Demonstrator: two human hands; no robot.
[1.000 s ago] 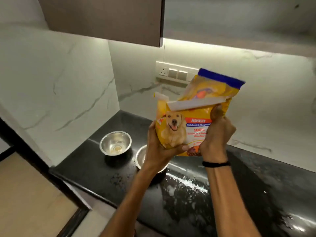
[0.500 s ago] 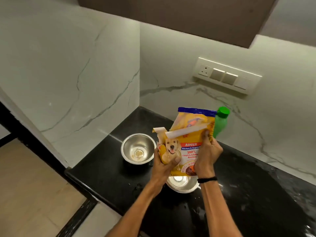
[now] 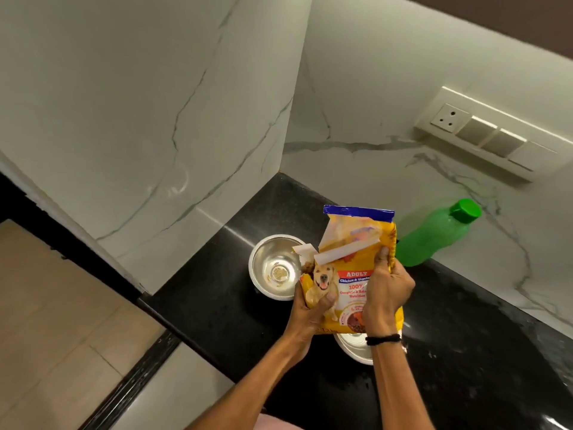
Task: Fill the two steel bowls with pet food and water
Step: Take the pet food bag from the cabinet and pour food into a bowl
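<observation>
Both forearms are seen bare, without sleeves. A thin black band [image 3: 383,339] is worn around the right wrist, just below the right hand [image 3: 387,293]. No rings can be seen.

Home kitchen: black stone counter [image 3: 235,324], marble backsplash [image 3: 387,169], wall switch panel [image 3: 483,138].
</observation>
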